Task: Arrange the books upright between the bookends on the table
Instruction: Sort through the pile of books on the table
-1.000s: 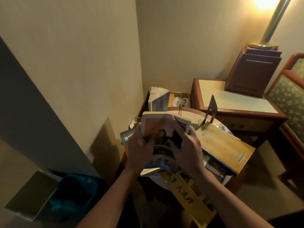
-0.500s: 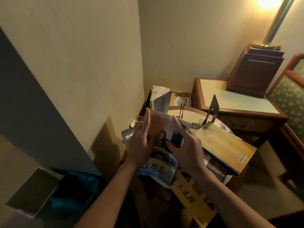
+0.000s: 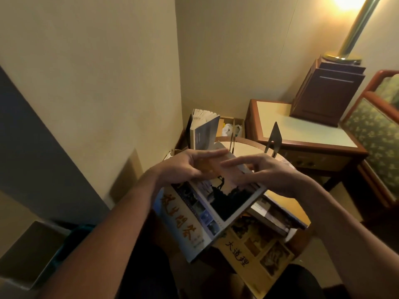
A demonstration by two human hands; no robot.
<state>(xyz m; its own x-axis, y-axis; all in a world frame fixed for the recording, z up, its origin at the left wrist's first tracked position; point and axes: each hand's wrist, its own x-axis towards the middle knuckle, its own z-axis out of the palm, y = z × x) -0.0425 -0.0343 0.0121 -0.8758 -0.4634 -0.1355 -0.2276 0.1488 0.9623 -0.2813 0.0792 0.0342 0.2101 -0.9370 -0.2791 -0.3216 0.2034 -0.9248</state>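
My left hand (image 3: pixel 187 169) and my right hand (image 3: pixel 267 171) both hold the far end of a book with a dark silhouette cover (image 3: pixel 228 197), tilted above a loose pile. Under it lie a blue-and-white book with yellow characters (image 3: pixel 183 225) and a yellow book with black characters (image 3: pixel 257 253), which hangs over the near edge of the round table (image 3: pixel 248 147). Another book (image 3: pixel 205 132) stands upright at the back left. One metal bookend (image 3: pixel 274 139) rises at the back right, and a thin one (image 3: pixel 232 139) stands nearer the upright book.
More flat books (image 3: pixel 278 212) lie at the right of the pile. A wooden side table (image 3: pixel 302 134) carries a dark box (image 3: pixel 328 91) and a lamp pole (image 3: pixel 354 29). An upholstered chair (image 3: pixel 375 139) stands at right, with the wall close on the left.
The silhouette book has swung from nearly upright to a flatter tilt with its cover facing up. Both hands have slid to its far end, fingers stretched out.
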